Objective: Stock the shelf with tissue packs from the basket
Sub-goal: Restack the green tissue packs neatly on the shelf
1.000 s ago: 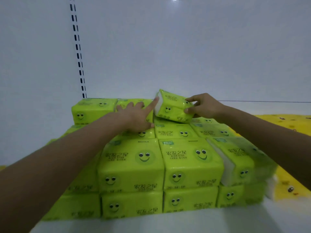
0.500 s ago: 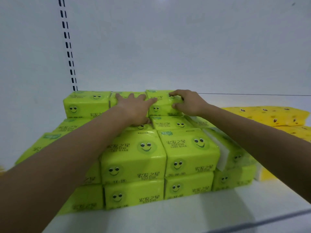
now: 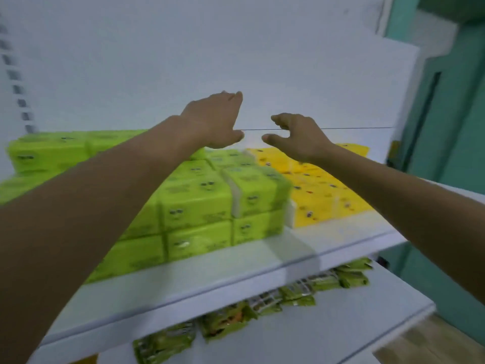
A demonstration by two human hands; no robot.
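**Operator:** Am I holding anything just now?

**Spotter:** No. Your left hand [image 3: 212,119] is hovering over the green tissue packs [image 3: 196,200] with the fingers nearly straight and empty. Your right hand [image 3: 296,135] is hanging beside it, with the fingers loosely curled around nothing. The packs are sitting stacked on the shelf [image 3: 236,274], and the yellow packs [image 3: 322,190] are lying just beside them on the right. The basket is not showing.

**Operator:** So what is threatening to go wrong?

**Spotter:** I am thinking of your left forearm. It is crossing low over the front packs, and these are standing near the shelf edge. If you are drawing it back carelessly, it could be pulling one off onto the snack packets [image 3: 288,290] below. Also, one green pack at the right end is showing its white side, so it seems to be sitting turned and may be slipping when you are pressing the next one in. The picture is blurring, so I am not seeing this clearly
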